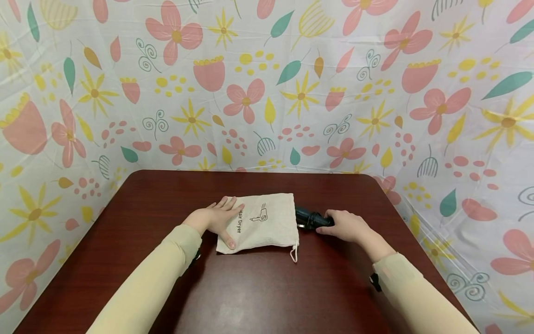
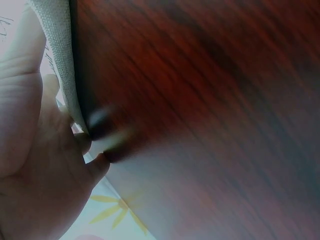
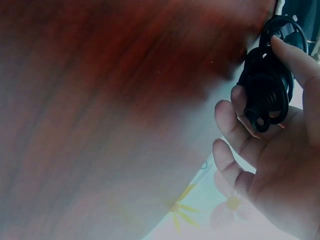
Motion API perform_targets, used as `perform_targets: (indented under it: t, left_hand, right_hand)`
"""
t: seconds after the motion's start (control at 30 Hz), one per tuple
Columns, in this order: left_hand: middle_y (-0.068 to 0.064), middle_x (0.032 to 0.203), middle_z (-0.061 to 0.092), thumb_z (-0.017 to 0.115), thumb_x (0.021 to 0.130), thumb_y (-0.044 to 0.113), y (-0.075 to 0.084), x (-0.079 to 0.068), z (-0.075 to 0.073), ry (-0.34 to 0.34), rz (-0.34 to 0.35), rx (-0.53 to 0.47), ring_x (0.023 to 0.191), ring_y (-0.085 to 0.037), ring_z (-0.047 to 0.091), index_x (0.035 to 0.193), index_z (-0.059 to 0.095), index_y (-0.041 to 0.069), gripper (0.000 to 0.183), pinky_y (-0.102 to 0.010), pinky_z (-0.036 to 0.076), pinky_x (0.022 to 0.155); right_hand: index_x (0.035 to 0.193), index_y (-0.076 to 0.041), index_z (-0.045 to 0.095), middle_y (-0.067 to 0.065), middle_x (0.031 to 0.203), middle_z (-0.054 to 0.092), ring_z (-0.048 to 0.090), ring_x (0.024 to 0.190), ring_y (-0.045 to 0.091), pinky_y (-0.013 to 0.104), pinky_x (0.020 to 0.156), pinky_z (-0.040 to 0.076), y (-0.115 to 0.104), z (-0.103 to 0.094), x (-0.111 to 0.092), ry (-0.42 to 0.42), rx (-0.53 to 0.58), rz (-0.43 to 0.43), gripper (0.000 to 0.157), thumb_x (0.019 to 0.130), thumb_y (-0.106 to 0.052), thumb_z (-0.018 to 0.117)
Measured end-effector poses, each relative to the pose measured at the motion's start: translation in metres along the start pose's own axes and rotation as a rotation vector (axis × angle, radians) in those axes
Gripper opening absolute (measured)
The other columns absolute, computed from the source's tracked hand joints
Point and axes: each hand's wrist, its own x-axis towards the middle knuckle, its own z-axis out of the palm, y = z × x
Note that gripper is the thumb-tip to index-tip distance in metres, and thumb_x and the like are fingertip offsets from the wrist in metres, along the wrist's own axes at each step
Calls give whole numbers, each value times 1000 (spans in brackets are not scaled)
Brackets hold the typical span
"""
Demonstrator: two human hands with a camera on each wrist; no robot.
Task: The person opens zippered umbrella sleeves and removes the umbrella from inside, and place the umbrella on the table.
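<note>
A cream cloth drawstring bag, printed "Hair Dryer" with a small picture, lies flat on the table. My left hand rests on its left end, fingers spread; the left wrist view shows that hand at the bag's edge. At the bag's right-hand mouth a dark hair dryer sticks out, the rest of it hidden. Round its end winds a black cord. My right hand grips this corded end, thumb on one side and fingers on the other in the right wrist view.
The dark red-brown wooden table has rounded far corners. A white curtain with flowers and leaves hangs behind it and at both sides. A looped drawstring dangles from the bag's near right corner.
</note>
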Motion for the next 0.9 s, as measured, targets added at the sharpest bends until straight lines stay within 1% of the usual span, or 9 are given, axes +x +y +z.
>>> perform_targets:
  t: [0.13, 0.3, 0.47, 0.67, 0.9]
  left_hand:
    - [-10, 145, -10, 52, 37, 84, 1, 0, 0, 2, 5, 3, 129, -32, -11, 142, -1, 24, 132, -53, 10, 99]
    - [-10, 145, -10, 53, 37, 84, 1, 0, -1, 1, 2, 1, 128, -31, -13, 142, -1, 25, 132, -53, 10, 99]
    - [-10, 145, -9, 54, 37, 84, 1, 0, -1, 1, 2, -2, 128, -31, -13, 142, -1, 24, 132, -53, 10, 99]
    - [-10, 145, -9, 53, 37, 84, 0, 0, -2, -5, 2, 1, 128, -30, -14, 142, -1, 25, 132, -52, 10, 99]
    - [-10, 145, -10, 53, 37, 84, 1, 0, -1, -8, 4, 0, 128, -31, -14, 142, -2, 24, 132, -53, 10, 99]
  right_hand:
    - [93, -29, 54, -9, 75, 52, 47, 64, 13, 34, 52, 34, 0, 2, -5, 4, 3, 10, 52, 63, -71, 55]
    - [92, -29, 54, -8, 75, 53, 48, 64, 13, 34, 52, 34, 2, 0, -5, 3, 19, 7, 50, 63, -70, 56]
    - [93, -30, 54, -8, 77, 53, 48, 65, 14, 34, 53, 35, 6, -2, 0, -12, 32, 5, 48, 65, -68, 57]
    - [98, -29, 54, -6, 85, 54, 49, 72, 15, 38, 58, 37, 12, -3, 6, -17, 69, -3, 47, 68, -65, 58]
    - [95, -29, 55, -5, 85, 54, 49, 73, 17, 38, 60, 37, 14, -5, 13, -33, 99, -15, 42, 69, -61, 60]
